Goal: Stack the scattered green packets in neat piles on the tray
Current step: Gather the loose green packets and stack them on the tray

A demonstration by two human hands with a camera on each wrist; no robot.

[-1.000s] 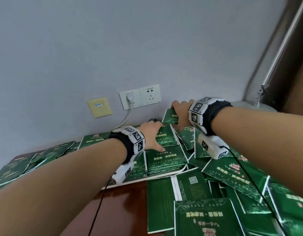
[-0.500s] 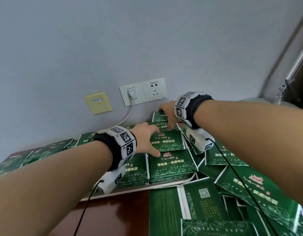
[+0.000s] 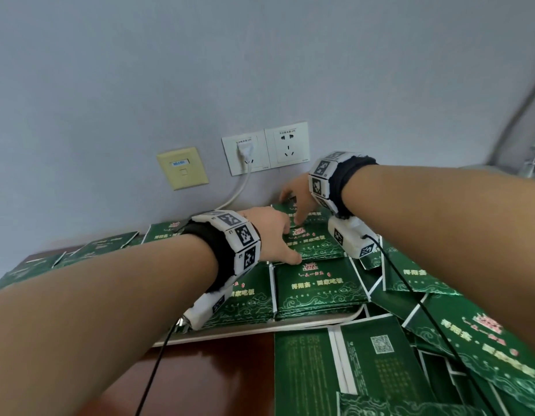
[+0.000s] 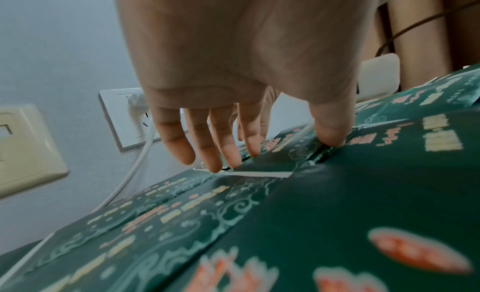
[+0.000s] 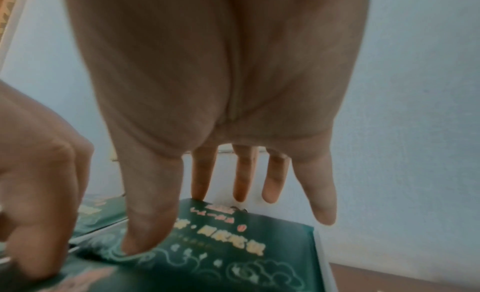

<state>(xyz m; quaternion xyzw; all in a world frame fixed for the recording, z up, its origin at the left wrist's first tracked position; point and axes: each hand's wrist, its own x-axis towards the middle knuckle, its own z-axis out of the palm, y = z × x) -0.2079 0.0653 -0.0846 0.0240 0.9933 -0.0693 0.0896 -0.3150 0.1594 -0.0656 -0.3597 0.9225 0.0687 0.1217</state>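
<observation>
Green packets lie in piles on a white tray (image 3: 260, 329) against the wall. My left hand (image 3: 282, 235) rests with straight, spread fingers on the middle pile (image 3: 317, 243); in the left wrist view its fingertips (image 4: 231, 158) touch that pile's far edge and the thumb presses the seam beside it. My right hand (image 3: 293, 205) hovers over the far pile (image 3: 285, 209) by the wall. In the right wrist view its thumb presses the top packet (image 5: 233, 245), and the other fingers (image 5: 241, 183) are straight in the air. Two near piles (image 3: 320, 291) fill the tray's front.
Loose green packets are strewn to the right (image 3: 410, 274), in front of the tray (image 3: 350, 370) and along the wall at left (image 3: 110, 244). Wall sockets (image 3: 287, 147), a white plugged-in cable (image 3: 239, 190) and a beige plate (image 3: 183, 168) sit behind. The brown tabletop (image 3: 215, 379) shows at front.
My right hand moved left along the wall with a packet, which now lies on the far pile. The left hand stayed on the middle pile. The head view shifted.
</observation>
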